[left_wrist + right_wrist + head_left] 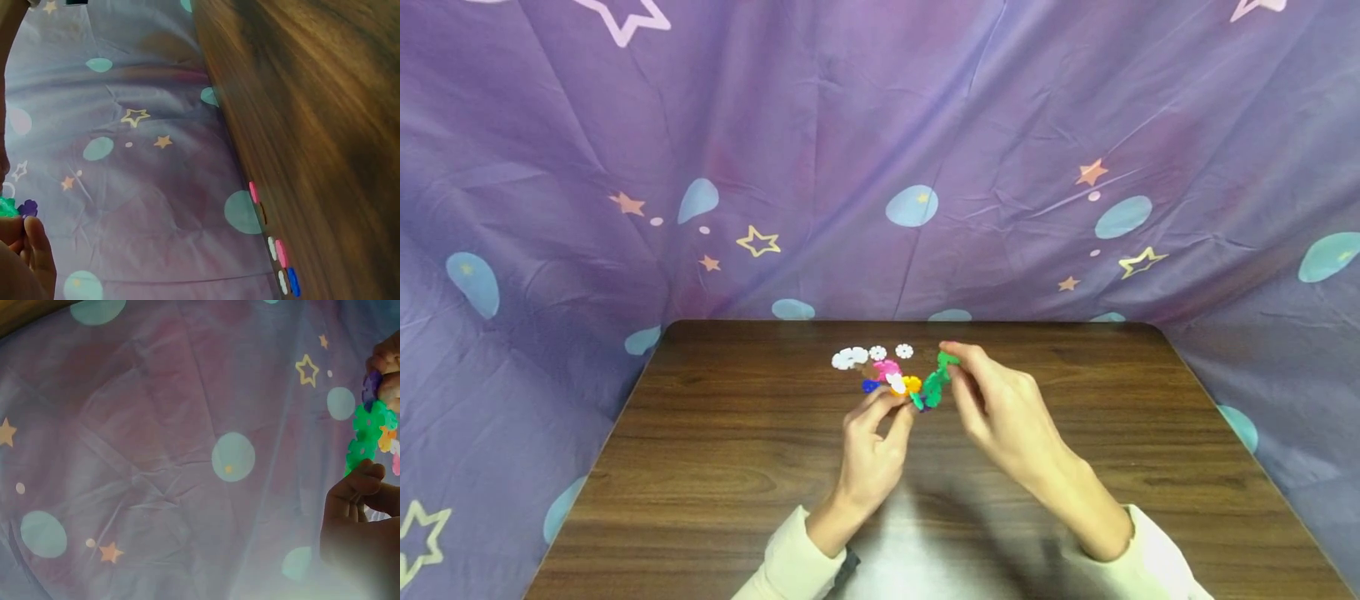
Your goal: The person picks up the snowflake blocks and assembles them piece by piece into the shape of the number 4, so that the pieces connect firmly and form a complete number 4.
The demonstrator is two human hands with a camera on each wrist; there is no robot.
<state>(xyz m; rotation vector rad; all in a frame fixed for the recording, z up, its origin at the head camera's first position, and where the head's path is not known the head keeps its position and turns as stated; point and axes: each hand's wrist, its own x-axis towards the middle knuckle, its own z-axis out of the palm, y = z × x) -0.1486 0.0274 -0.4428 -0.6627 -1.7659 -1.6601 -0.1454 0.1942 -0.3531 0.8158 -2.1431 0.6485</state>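
In the head view my left hand (876, 454) and right hand (1007, 408) hold a small chain of notched plastic snowflake discs between them over the table. My right thumb and finger pinch the end green disc (946, 360); another green disc (932, 389) joins it below. The left fingers pinch a purple disc (371, 387) at the other end of the green ones, as the right wrist view shows. Orange disc (913, 383), white disc (896, 382) and pink disc (887, 368) appear close by the left fingertips. The left wrist view shows the purple disc (28, 208) above the left thumb.
On the wooden table (737, 467) beyond the hands lie several white discs (850, 358) and a blue disc (870, 387). A brown disc (263, 213) lies among the loose pieces in the left wrist view. A purple patterned cloth (820, 167) hangs around the table's back and sides.
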